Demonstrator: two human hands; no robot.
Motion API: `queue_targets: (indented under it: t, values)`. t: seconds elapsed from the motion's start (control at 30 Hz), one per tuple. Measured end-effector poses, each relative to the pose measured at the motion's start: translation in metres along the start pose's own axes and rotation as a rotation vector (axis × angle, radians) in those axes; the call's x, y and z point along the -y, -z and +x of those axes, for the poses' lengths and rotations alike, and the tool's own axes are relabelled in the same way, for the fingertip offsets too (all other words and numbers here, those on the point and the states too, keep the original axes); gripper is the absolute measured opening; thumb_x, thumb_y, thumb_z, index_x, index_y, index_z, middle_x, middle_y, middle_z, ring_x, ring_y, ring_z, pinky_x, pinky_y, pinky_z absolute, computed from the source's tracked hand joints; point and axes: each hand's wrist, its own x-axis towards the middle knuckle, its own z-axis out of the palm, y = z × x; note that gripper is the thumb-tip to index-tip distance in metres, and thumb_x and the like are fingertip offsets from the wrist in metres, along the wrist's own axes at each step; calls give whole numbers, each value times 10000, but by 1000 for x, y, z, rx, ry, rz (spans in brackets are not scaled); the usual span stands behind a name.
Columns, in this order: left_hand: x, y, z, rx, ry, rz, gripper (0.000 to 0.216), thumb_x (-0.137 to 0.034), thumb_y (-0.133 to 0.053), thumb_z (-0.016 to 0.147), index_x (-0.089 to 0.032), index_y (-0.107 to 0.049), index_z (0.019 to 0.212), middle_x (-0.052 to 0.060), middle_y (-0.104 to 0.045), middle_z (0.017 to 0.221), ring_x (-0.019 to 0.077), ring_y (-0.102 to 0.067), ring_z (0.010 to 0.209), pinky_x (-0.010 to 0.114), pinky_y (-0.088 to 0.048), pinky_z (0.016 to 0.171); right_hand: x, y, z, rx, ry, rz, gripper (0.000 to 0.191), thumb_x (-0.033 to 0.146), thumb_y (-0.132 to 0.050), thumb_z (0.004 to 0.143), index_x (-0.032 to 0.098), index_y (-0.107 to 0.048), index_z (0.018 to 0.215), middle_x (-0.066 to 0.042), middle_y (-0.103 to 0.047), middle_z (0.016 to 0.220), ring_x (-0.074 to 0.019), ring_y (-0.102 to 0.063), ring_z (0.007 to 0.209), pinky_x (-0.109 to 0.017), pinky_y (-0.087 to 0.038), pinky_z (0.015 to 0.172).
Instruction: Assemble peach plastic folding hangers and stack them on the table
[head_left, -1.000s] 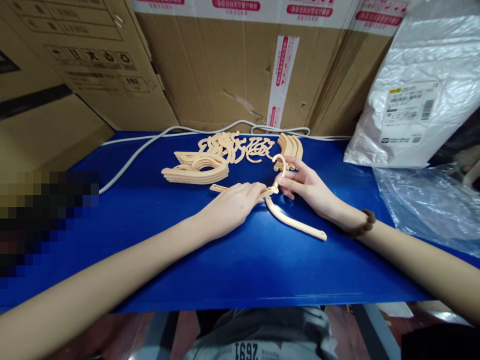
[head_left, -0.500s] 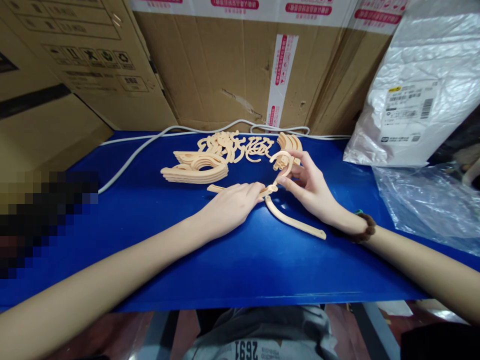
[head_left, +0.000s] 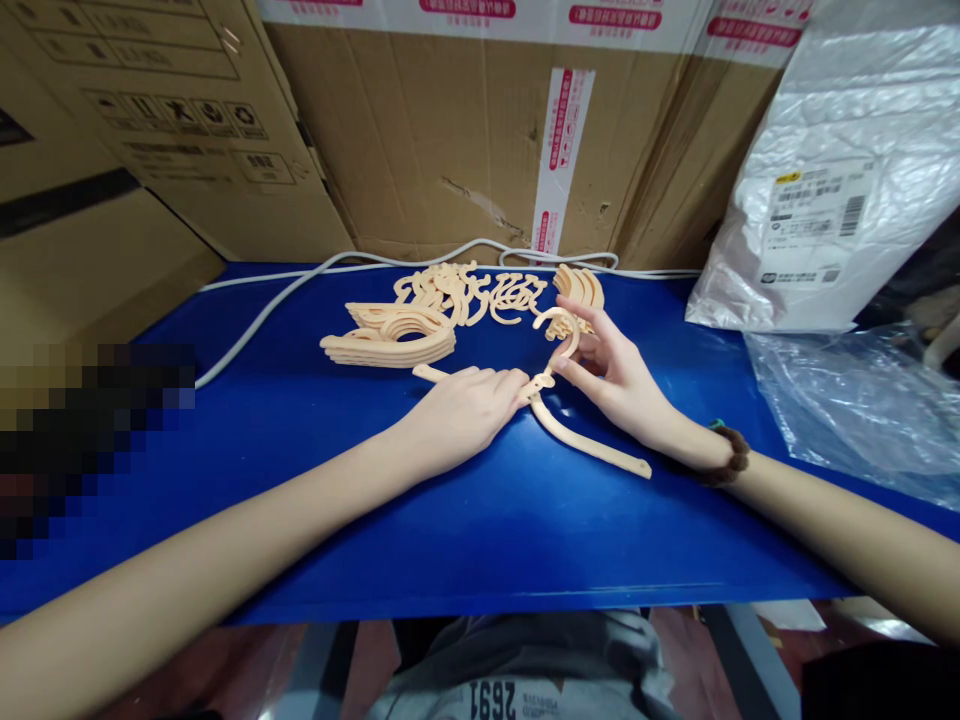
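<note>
My left hand [head_left: 469, 412] is closed over a beige hanger arm [head_left: 429, 373], whose end sticks out on its far left. Between the thumb and fingers of my right hand [head_left: 611, 372] is a curved beige hanger hook [head_left: 574, 335]. The hook's lower end meets the hanger arm's inner end beside my left fingertips; whether they are joined, I cannot tell. A second hanger arm [head_left: 592, 443] lies on the blue table [head_left: 480, 540], stretching to the lower right from that same spot. My left fingers hide the middle of the first arm.
Behind my hands are a stack of hanger arms [head_left: 390, 350], a heap of loose hooks [head_left: 442, 290] and another stack of curved parts [head_left: 581, 285]. A white cable [head_left: 259, 340] runs along the back. Cardboard boxes [head_left: 450, 140] and a white plastic parcel [head_left: 795, 200] border the table.
The hook in my right hand has shifted slightly left and down and has turned a little. The hanger arm under my left hand has rolled, showing another face at its ends.
</note>
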Motion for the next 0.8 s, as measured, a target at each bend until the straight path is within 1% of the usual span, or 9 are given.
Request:
queue_targets:
  t: [0.2,0.33,0.53,0.8]
  values:
    - [0,0,0,17,-13,24,345,-273,-258,1048,-136,-570,994,57,-668,877,211,-623,766,316,-393,686,-4,0,0,13,-13,-12,529,271,-557,905,223,-375,1399,-6,-609,834,-165,-602,748,-369,-529,734]
    - [0,0,0,5,-24,58,350,-268,-261,1049,-132,-581,1008,54,-664,869,203,-608,751,312,-366,675,-6,0,1,23,-34,-5,549,257,-558,903,218,-362,1414,-1,-608,824,-156,-593,738,-360,-526,746]
    - [0,-1,-1,-12,-31,83,328,-262,-287,1043,-138,-589,1010,44,-650,839,215,-596,726,327,-352,655,-7,0,1,25,-58,5,568,259,-561,897,210,-355,1424,5,-603,804,-142,-561,691,-331,-516,691]
    - [0,0,-2,3,-30,84,310,-259,-313,1039,-139,-596,1001,44,-641,829,207,-586,728,323,-347,658,-6,-1,1,29,-78,7,574,263,-561,889,214,-354,1422,8,-600,786,-139,-550,659,-322,-507,642]
